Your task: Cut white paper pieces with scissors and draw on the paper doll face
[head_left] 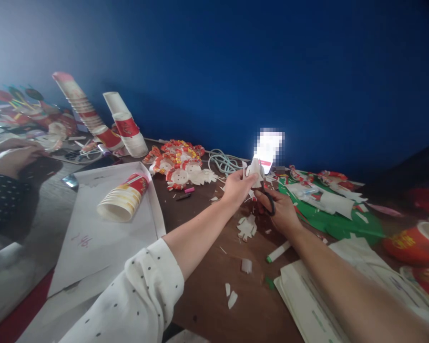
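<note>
My left hand (235, 188) pinches a small white paper cutout (253, 168), held up over the brown table. In my right hand (280, 209) is a pair of scissors (270, 204) with dark handles. The blades lie against the right side of the paper; how far apart they are cannot be made out. Just below both hands, a jagged white paper cutout (248, 227) lies flat on the table. Small paper scraps (232, 299) are scattered nearer to me. A lit phone (266, 152), partly blurred out, stands behind the hands against the blue wall.
A white box lid (93, 243) at left carries nested paper cups (123, 197). Leaning cup stacks (127, 125) stand behind it. Decorated paper figures (180, 162) lie mid-table. At right are a green sheet (361, 229), a marker (279, 251) and papers (307, 295). Another person's hand (16, 156) is at far left.
</note>
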The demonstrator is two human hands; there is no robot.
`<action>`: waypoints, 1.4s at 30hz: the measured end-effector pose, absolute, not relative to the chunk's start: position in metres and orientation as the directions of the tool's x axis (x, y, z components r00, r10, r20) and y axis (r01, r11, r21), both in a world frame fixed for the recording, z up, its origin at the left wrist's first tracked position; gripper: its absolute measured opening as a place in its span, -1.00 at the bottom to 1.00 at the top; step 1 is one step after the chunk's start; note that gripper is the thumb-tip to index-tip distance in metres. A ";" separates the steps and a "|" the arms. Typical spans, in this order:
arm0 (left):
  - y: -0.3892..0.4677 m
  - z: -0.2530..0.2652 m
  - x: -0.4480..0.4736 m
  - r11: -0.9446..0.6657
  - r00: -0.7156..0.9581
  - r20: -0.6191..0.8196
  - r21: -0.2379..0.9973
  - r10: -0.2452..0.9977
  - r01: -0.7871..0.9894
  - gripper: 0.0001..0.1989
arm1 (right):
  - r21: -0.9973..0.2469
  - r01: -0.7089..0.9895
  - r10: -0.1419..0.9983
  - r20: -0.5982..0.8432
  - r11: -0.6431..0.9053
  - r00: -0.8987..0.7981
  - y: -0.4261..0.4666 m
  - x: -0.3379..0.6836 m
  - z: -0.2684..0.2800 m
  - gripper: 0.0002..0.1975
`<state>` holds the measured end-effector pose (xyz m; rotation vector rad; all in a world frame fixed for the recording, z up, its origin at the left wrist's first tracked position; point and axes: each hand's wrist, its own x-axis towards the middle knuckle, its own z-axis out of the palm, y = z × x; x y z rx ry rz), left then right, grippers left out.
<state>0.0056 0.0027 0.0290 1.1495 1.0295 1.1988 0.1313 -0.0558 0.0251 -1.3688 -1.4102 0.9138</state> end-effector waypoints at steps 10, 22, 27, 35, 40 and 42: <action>0.003 0.027 0.006 0.025 0.126 -0.003 0.985 0.992 -0.173 -0.70 | -0.948 0.305 0.989 0.125 0.094 0.084 -0.056 0.130 0.025 -0.57; 0.001 0.030 0.006 0.024 0.116 -0.008 0.991 0.993 -0.132 -0.71 | -0.979 0.192 0.995 0.073 0.060 0.060 -0.055 0.132 0.020 -0.60; -0.002 0.035 0.004 0.035 0.134 -0.021 0.994 0.991 -0.104 -0.73 | -0.976 0.211 0.995 0.074 0.059 0.066 -0.057 0.130 0.024 -0.61; -0.002 0.036 0.004 0.023 0.127 -0.014 0.997 0.992 -0.068 -0.75 | -0.973 0.221 0.993 0.083 0.062 0.088 -0.056 0.131 0.023 -0.62; -0.002 0.034 0.004 0.031 0.124 -0.023 0.997 0.992 -0.067 -0.75 | -0.963 0.260 0.991 0.097 0.071 0.088 -0.057 0.131 0.025 -0.59; -0.002 0.034 0.004 0.036 0.126 -0.028 0.997 0.992 -0.067 -0.74 | -0.959 0.272 0.990 0.108 0.081 0.085 -0.057 0.131 0.025 -0.59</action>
